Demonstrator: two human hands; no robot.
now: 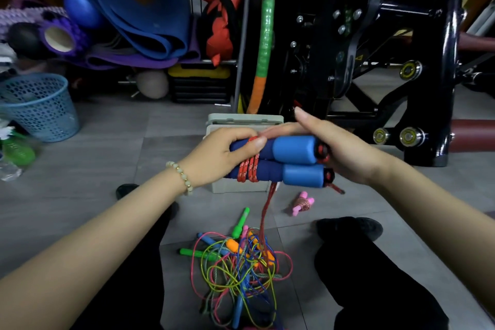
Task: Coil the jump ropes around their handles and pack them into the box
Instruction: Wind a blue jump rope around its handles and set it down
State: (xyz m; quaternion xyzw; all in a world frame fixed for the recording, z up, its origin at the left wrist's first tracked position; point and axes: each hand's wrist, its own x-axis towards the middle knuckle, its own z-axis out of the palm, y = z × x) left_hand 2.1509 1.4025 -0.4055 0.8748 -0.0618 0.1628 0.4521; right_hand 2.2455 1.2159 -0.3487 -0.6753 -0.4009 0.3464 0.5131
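My left hand (pixel 224 154) grips two blue foam handles (pixel 289 161) held side by side, thumb pressing on the red rope (pixel 250 169) that is wound a few turns around them. My right hand (pixel 332 144) is at the handles' right ends with its fingers stretched out behind them, over the rope. The loose red rope hangs down into a tangled pile of coloured jump ropes (pixel 241 268) on the floor between my legs. The grey box (pixel 241 122) stands open just behind the handles, mostly hidden by my hands. A small pink coiled rope (pixel 302 203) lies on the floor to the right.
A blue mesh basket (pixel 40 107) stands at the left. Rolled mats, balls and a foam roller (pixel 64 37) pile up at the back. A black exercise machine (pixel 375 48) fills the right. My dark shoes (pixel 351 228) rest on grey floor tiles.
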